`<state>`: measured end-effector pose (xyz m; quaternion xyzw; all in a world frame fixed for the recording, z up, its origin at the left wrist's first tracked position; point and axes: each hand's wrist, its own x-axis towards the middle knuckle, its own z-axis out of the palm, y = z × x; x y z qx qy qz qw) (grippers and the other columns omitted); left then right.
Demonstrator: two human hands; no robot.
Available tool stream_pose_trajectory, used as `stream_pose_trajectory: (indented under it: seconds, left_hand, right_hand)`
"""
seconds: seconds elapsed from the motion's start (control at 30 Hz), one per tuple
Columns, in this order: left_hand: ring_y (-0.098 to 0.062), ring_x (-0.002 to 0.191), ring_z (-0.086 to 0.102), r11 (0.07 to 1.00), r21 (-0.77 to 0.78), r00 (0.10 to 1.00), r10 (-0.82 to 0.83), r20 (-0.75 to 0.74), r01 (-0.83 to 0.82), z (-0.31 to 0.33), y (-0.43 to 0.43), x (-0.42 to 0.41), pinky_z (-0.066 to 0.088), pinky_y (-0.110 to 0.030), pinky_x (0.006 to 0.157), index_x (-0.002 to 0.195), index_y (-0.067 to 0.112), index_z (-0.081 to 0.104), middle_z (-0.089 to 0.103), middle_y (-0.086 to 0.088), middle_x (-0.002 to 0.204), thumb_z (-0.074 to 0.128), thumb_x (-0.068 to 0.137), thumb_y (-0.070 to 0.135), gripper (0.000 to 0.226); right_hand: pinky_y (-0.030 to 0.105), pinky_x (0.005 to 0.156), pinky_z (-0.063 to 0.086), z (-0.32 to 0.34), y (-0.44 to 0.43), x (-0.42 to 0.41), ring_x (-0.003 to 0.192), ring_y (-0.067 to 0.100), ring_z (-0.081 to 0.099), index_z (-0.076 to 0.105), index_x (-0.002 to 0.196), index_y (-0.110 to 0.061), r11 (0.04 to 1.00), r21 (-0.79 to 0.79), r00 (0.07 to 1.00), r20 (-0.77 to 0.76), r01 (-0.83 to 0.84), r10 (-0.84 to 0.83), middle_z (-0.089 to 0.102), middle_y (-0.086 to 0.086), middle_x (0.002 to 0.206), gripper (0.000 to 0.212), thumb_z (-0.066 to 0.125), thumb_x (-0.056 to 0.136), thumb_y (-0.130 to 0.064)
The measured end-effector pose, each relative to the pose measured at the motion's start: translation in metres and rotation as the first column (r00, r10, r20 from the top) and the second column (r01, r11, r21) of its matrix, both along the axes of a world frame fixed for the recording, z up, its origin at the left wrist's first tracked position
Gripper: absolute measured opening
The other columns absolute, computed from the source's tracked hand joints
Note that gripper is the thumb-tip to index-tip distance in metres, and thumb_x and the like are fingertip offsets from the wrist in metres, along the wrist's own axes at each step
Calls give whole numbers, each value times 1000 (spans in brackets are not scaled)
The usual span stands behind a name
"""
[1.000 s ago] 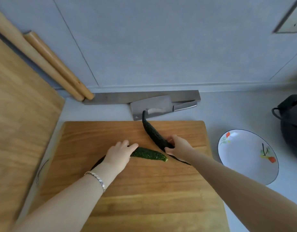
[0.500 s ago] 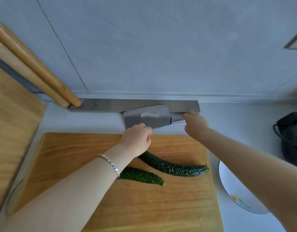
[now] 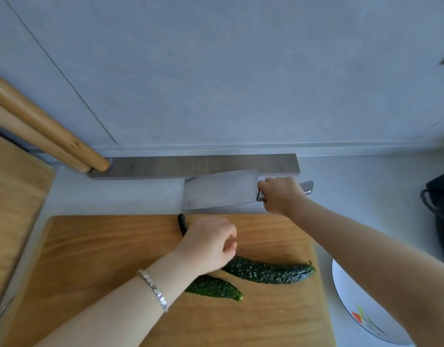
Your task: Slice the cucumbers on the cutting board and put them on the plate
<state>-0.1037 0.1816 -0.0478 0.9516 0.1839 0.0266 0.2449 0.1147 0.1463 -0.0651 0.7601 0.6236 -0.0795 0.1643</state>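
Note:
Two bumpy green cucumbers lie on the wooden cutting board [image 3: 103, 271]: a long curved one [image 3: 268, 271] and a shorter one [image 3: 215, 288] in front of it. My left hand [image 3: 208, 242] sits over the long cucumber's thin part with curled fingers around it. The dark tip [image 3: 182, 222] pokes out beyond my knuckles. My right hand [image 3: 281, 194] grips the handle of the steel cleaver [image 3: 221, 189], whose blade is just behind the board. The white flowered plate [image 3: 361, 314] is right of the board, partly hidden by my right arm.
A grey bar [image 3: 190, 165] runs along the wall behind the cleaver. Two wooden rolling pins [image 3: 53, 144] lean at the back left above a second wooden board [image 3: 13, 196]. A black bag [image 3: 441, 221] stands at the right edge.
My right hand left the long cucumber, reached back and closed round the cleaver handle. My left hand shifted from the shorter cucumber onto the long one, which now lies across the board.

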Motion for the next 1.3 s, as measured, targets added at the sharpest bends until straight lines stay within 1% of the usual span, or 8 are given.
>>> stream_pose_trajectory:
  seconds: [0.2, 0.37, 0.53, 0.67, 0.77, 0.9, 1.1, 1.3]
  left_hand:
    - [-17, 114, 45, 963, 129, 936, -189, -297, 236, -16, -42, 14, 30, -33, 99, 132, 18, 44, 50, 3, 127, 51, 88, 44, 52]
    - [-23, 103, 47, 919, 223, 870, -199, -451, 326, -6, -64, 32, 38, -34, 89, 123, 11, 47, 51, -6, 116, 52, 90, 35, 41]
    - [-20, 79, 48, 912, 349, 951, -116, -288, 217, 31, -88, 23, 37, -27, 59, 120, 11, 44, 47, -5, 96, 46, 90, 34, 37]
    - [-18, 57, 52, 980, 193, 996, -42, -74, 55, 58, -107, -15, 44, -28, 44, 114, 10, 44, 48, -3, 90, 55, 85, 36, 40]
    - [-14, 67, 54, 1000, 24, 976, 4, -220, 1, 43, -123, -52, 46, -24, 52, 122, 17, 38, 48, 1, 105, 55, 86, 41, 47]
    - [-16, 97, 50, 997, 2, 892, -67, -446, 76, 5, -133, -84, 47, -24, 71, 133, 16, 34, 41, -2, 128, 52, 90, 41, 53]
    - [-25, 126, 27, 992, 121, 883, 23, -469, 38, -9, -95, -92, 46, -27, 84, 137, 17, 32, 22, -3, 148, 52, 91, 35, 54]
    - [-24, 122, 32, 983, 182, 891, 89, -446, -7, -9, -50, -99, 47, -30, 83, 137, 16, 36, 26, -5, 146, 55, 90, 32, 53]
  right_hand:
    - [27, 62, 36, 42, -79, -9, 77, 23, 52, 53, 90, -19, 910, 109, 879, -329, 399, -346, 57, -3, 83, 10, 46, 84, -17]
    - [28, 50, 24, 65, -154, -25, 53, 19, 30, 34, 58, -15, 723, 77, 616, -590, 686, -522, 37, 0, 56, 25, 48, 77, -7]
    - [32, 53, 17, 75, -208, -30, 56, 20, 21, 26, 58, -15, 611, 88, 502, -668, 786, -549, 26, 1, 56, 32, 48, 77, -1]
    - [30, 55, 20, 76, -232, -38, 60, 22, 26, 35, 65, -11, 542, 30, 391, -725, 840, -567, 32, 7, 62, 21, 48, 79, -1]
    - [30, 58, 27, 72, -239, -50, 61, 22, 32, 40, 66, -11, 518, -31, 319, -756, 855, -571, 36, 8, 61, 15, 48, 77, -4]
    - [30, 58, 31, 68, -244, -68, 58, 22, 34, 44, 66, -10, 536, -96, 280, -768, 839, -576, 38, 8, 60, 12, 50, 76, -5]
    - [33, 58, 32, 62, -250, -88, 61, 21, 34, 45, 67, -8, 526, -142, 239, -773, 838, -588, 37, 10, 63, 10, 50, 74, -2]
    - [28, 50, 33, 59, -248, -99, 52, 21, 33, 42, 65, -8, 508, -213, 173, -773, 835, -610, 36, 8, 55, 14, 49, 74, -2]
